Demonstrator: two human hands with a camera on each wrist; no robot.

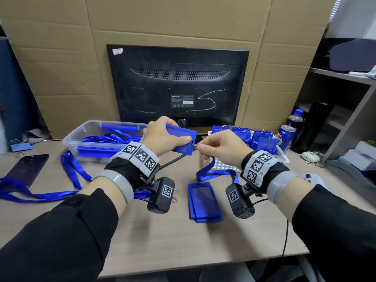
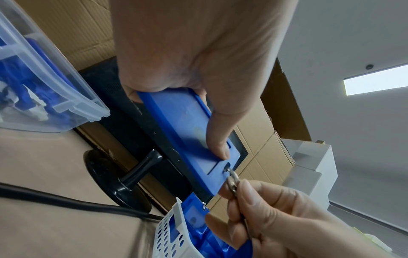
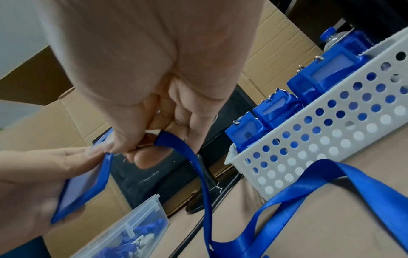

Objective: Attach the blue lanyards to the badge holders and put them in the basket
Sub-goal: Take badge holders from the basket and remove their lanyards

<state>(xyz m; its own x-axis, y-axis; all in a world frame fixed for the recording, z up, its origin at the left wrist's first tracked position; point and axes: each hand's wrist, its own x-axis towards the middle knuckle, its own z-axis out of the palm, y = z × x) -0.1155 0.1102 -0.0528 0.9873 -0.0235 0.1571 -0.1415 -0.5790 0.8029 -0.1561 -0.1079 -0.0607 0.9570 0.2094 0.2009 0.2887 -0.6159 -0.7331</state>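
Now clipping: left hand (image 1: 162, 135) gripping holder (image 1: 181, 140) mid-air, right hand (image 1: 220, 146) pinching lanyard (image 1: 215, 173) clip (image 2: 233, 179) in its slot. Next, probably: release clip, carry right to basket (image 3: 331, 132).

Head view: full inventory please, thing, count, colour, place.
badge holder in hand: 1, blue, held above the desk centre
lanyard: 1, blue, hangs from the right hand to the desk
metal clip: 1, silver, at the holder's slot
spare badge holders: stack, count unclear, blue, desk centre front
loose lanyards: several, blue, desk left
clear tub: 1, transparent, back left, blue parts inside
basket: 1, white perforated, back right, finished badges inside
monitor: 1, black, rear facing us
phone: 1, dark, far left
soda can: 1, blue, right of basket
left hand: grips the holder
right hand: fingers pinch the clip
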